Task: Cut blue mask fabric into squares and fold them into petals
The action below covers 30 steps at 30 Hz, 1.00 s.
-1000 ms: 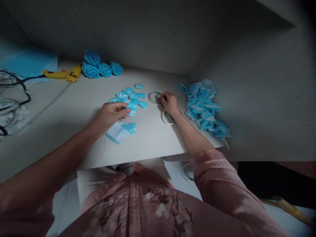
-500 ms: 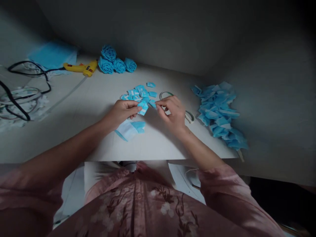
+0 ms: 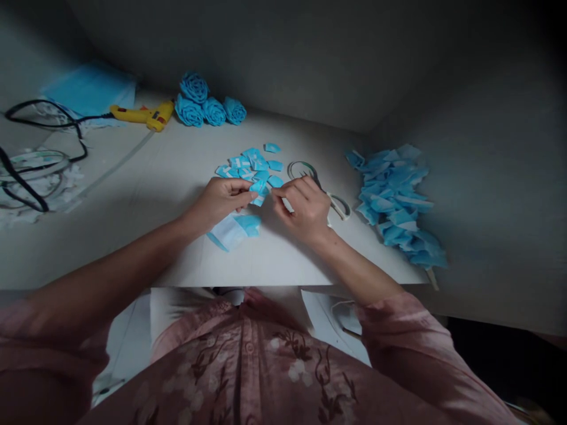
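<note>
Blue piece pinched above the counter

The left hand grips it between thumb and fingers; the right hand is beside it, fingers curled, and I cannot tell whether they hold anything. The step in hand looks like fine handling of one piece, calling for a light, precise touch. On the counter: four blue rosettes, one glue gun, one pair of scissors. Overlapping small cut pieces defy counting.

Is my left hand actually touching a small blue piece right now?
Touching. The head view shows the left hand pinching the blue piece, its thumb lying over the near edge.
</note>
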Motion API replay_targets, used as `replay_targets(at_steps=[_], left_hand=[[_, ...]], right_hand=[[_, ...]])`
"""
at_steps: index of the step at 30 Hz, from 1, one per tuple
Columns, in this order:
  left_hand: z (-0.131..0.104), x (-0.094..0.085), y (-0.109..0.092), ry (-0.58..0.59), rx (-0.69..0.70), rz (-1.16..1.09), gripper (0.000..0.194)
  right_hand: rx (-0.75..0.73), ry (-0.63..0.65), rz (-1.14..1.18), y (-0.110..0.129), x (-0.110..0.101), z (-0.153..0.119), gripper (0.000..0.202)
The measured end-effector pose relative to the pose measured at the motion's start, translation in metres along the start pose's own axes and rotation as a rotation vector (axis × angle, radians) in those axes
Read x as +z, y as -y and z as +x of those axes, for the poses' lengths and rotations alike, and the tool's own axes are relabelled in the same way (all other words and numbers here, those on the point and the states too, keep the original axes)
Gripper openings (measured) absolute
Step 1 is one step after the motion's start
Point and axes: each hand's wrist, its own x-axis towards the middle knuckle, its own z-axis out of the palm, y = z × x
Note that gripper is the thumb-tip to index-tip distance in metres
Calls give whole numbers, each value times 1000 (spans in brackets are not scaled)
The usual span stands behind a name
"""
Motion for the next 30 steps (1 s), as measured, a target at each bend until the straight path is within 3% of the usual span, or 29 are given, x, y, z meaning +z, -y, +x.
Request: replay_targets(at_steps=[4, 13, 23, 30], left_hand=[[0, 0, 1, -7, 18, 13, 24], [-1, 2, -1, -4, -11, -17, 25], [-1, 1, -2, 23, -13, 0, 21], [0, 0, -1, 31, -6, 12, 21]], right_hand=[[6, -8, -29, 1, 1, 0, 27], [-224, -177, -153, 1, 0, 3, 19], [-283, -239, -125, -1, -1, 5, 17], [-275, -209, -139, -5, 1, 4, 19]])
